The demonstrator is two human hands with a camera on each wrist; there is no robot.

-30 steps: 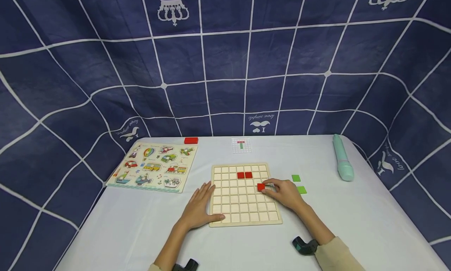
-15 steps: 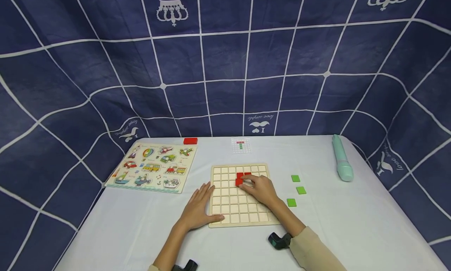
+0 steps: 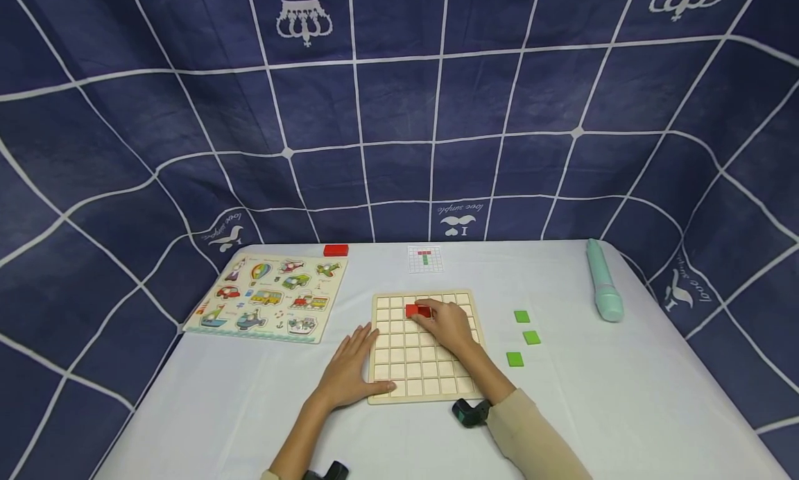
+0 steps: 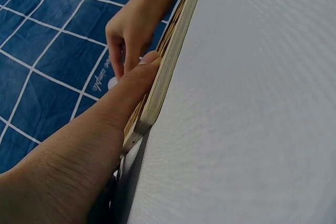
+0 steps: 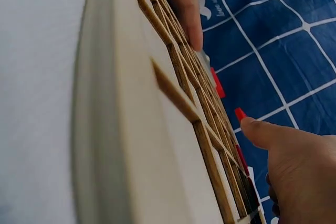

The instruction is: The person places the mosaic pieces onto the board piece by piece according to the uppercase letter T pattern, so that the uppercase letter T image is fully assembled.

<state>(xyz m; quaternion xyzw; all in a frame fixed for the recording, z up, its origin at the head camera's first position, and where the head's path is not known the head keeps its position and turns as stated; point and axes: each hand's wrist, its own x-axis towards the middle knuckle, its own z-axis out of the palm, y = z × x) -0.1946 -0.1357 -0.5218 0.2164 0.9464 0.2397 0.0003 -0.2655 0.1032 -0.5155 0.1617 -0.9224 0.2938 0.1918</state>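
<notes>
Right hand pinches a red tile over the far part of the gridded board, just left of another red tile; left hand, spread, touches its left side.

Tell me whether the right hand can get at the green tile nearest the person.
Probably not at once: the right hand pinches a red tile over the board. Were it free, the green tile looks reachable, lying uncovered on the table beside the right forearm.
</notes>
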